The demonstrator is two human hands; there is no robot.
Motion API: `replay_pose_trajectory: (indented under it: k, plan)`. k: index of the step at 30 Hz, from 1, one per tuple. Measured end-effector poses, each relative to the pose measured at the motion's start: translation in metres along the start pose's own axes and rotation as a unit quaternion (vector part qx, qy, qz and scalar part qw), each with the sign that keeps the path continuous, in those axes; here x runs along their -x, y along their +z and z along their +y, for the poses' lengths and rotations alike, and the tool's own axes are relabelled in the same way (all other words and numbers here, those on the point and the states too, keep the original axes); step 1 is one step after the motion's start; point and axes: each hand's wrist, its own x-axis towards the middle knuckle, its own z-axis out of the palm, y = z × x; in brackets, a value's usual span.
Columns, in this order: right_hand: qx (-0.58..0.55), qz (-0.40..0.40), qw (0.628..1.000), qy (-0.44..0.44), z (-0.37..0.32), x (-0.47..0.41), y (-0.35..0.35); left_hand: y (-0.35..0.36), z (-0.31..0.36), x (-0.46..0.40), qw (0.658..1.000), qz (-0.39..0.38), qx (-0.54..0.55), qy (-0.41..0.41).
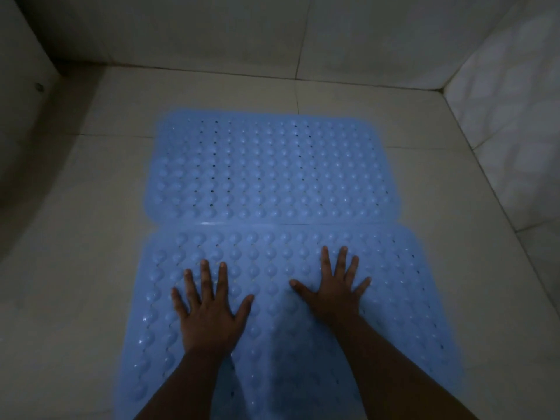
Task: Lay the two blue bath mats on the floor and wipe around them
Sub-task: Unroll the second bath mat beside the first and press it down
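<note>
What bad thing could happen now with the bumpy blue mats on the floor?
The near mat meets or slightly overlaps the far mat at the seam, so that raised edge might trip a foot. The left hand and right hand press flat on the near mat only; if its underside does not grip, it may slide on the smooth tile floor. The room is dim, so missed spots are likely when wiping.

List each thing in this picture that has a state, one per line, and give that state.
Far mat: lying flat on the floor, its near edge meeting the near mat.
Near mat: flat on the floor, under both hands.
Left hand: open, fingers spread, pressing the near mat.
Right hand: open, fingers spread, pressing the near mat.
</note>
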Motion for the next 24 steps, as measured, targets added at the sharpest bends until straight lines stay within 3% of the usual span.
replay_pose_trajectory:
  k: [12, 24]
  plan:
    - [0.016, -0.069, 0.997, 0.006, -0.006, -0.002, -0.011, -0.004, -0.006, 0.003, 1.000, 0.004, -0.015, 0.005]
    - [0.002, -0.049, 0.999, 0.003, -0.014, 0.002, -0.002, -0.003, -0.019, -0.001, 1.000, 0.011, -0.020, 0.004]
